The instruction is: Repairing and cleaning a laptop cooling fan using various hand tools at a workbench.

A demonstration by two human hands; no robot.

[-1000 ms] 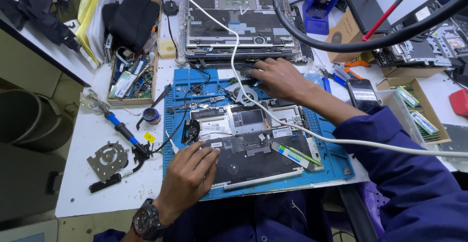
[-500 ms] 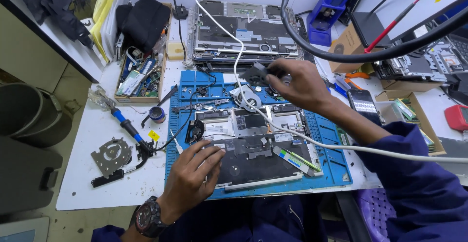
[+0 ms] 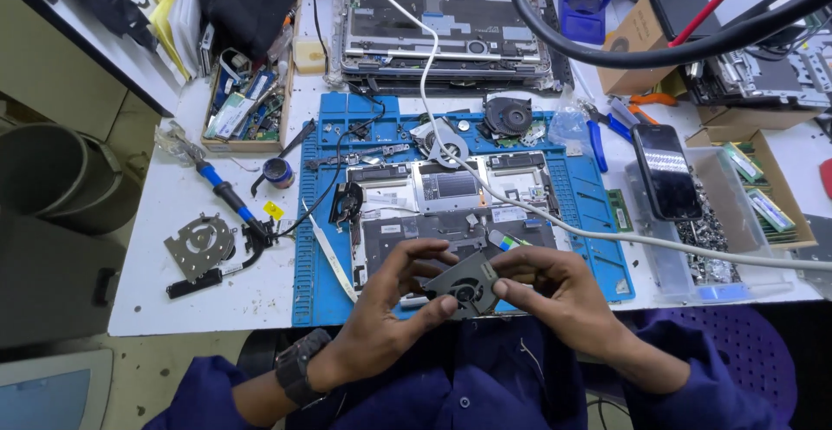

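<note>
Both hands have drawn back to 6 o'clock, left hand (image 3: pixel 381 309) and right hand (image 3: pixel 555 296) each with grip pinching the small fan (image 3: pixel 465 287) between them above the tabletop (image 3: pixel 173 300) edge.

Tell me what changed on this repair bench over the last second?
The right hand came back from the far side of the blue mat to the near edge; the left hand lifted off the opened laptop. Both now hold a small cooling fan. The white cable, phone and tools stayed put.

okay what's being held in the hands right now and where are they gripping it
A small grey laptop cooling fan, held by both hands: the left hand pinches its left and lower edge, the right hand its right edge.
</note>
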